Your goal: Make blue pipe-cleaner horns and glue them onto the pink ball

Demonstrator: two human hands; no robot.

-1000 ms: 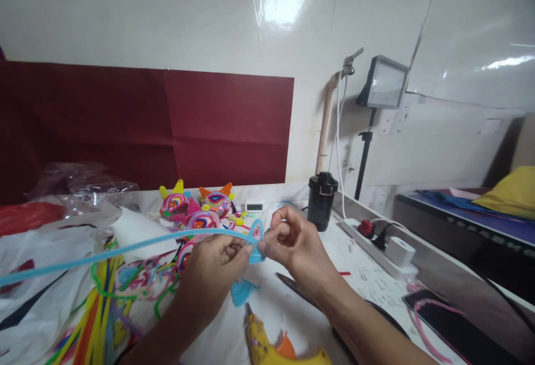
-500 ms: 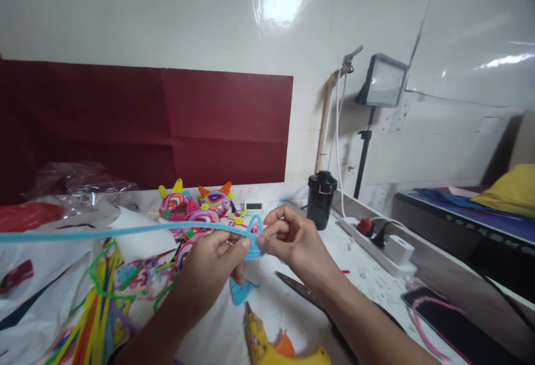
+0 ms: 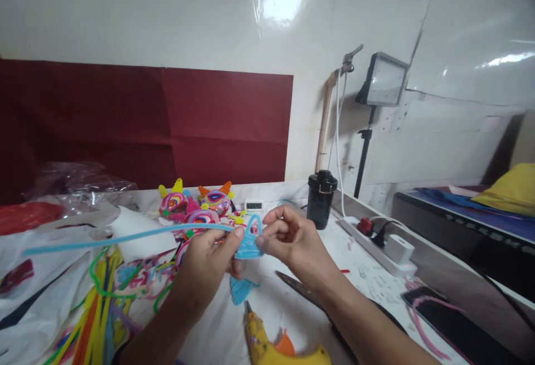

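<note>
Hands (image 3: 211, 256) (image 3: 292, 239), two; blue strand (image 3: 137, 235), one

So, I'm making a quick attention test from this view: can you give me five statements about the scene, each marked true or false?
1. The left hand holds a small blue shape, with the right hand at its other edge. True.
2. The glue gun is green. False: it is yellow.
3. A second blue piece lies on the table near the glue gun's tip. True.
4. The black cup lies on its side. False: it stands upright with its lid on.
5. The power strip has nothing plugged into it. False: it has plugs in it, one of them red.
</note>
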